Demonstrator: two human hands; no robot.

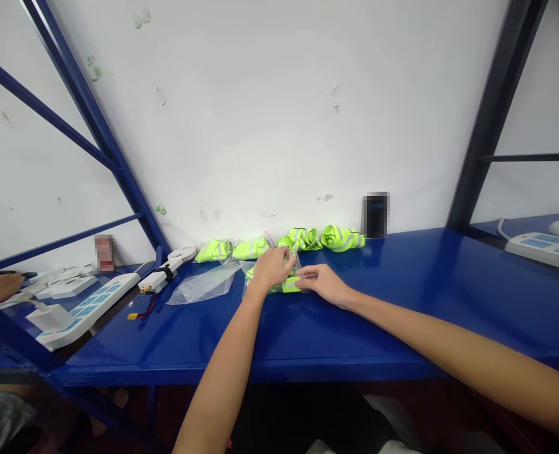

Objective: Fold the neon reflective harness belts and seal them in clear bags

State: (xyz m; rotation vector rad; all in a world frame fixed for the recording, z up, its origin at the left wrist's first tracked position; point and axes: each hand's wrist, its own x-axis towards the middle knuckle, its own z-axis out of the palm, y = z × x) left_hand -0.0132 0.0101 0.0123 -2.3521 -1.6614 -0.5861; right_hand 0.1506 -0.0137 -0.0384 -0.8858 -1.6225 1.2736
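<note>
A clear plastic bag (300,266) with a folded neon-yellow reflective strip or vest (289,285) inside lies on the blue table. My left hand (272,267) is closed over the bag's upper side, its fingers pinching the plastic. From the right, my right hand (325,284) pinches the bag's right edge. Behind my hands, two rolled neon-yellow reflective bundles (300,239) (342,238) lie unwrapped near the wall. Two more bundles (214,251) (251,249), which look bagged, lie to the left. Flat clear bags (204,285) rest beside my left hand.
At the left stand a white handheld fan (182,255), a battery pack with wires (155,280) and a power strip (93,310). A blurred black object (375,215) leans on the wall. Blue frame posts (94,120) flank the table (426,296). Another person's hand (0,287) shows far left.
</note>
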